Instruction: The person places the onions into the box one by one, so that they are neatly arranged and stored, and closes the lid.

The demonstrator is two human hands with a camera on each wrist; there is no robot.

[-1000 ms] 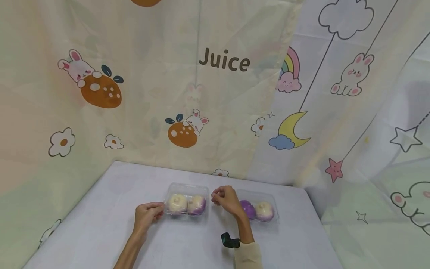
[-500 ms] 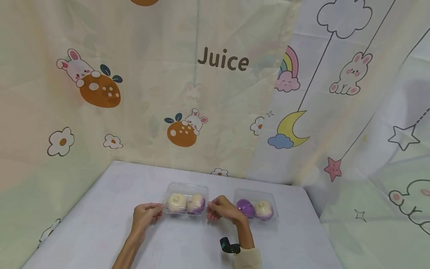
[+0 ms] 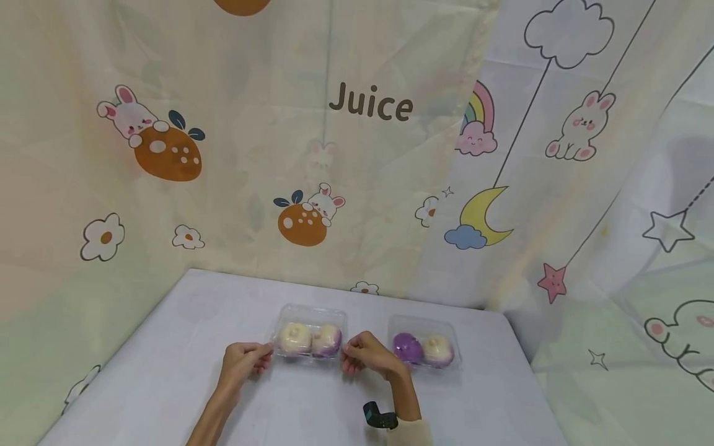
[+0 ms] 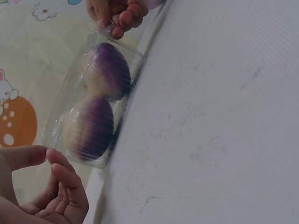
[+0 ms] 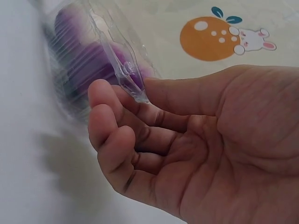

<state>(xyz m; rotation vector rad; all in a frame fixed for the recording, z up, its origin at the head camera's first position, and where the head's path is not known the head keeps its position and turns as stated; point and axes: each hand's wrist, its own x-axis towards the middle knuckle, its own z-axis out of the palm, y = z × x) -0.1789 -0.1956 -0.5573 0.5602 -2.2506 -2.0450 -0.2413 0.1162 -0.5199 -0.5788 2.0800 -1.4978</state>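
A clear plastic clamshell box (image 3: 310,313) with two round, cream-and-purple onion-like vegetables (image 3: 294,338) inside sits on the table in the head view. My left hand (image 3: 241,368) is at its left edge; in the left wrist view, thumb and index fingertip meet at the box's near corner, pinching the rim. With my right hand (image 3: 370,355) I pinch the opposite rim; the right wrist view shows thumb and index finger on the plastic flange (image 5: 135,88), the other fingers loosely curled. Both vegetables show purple lower halves in the left wrist view.
To the right stands a second clear box (image 3: 426,323), holding a purple vegetable (image 3: 408,348) and a cream-and-purple one (image 3: 438,350). The white table (image 3: 312,409) ends at a printed curtain (image 3: 374,186) behind and at the sides.
My right hand has come down and left from between the boxes to the right rim of the left box, uncovering the second box's purple vegetable. My left hand has barely moved.
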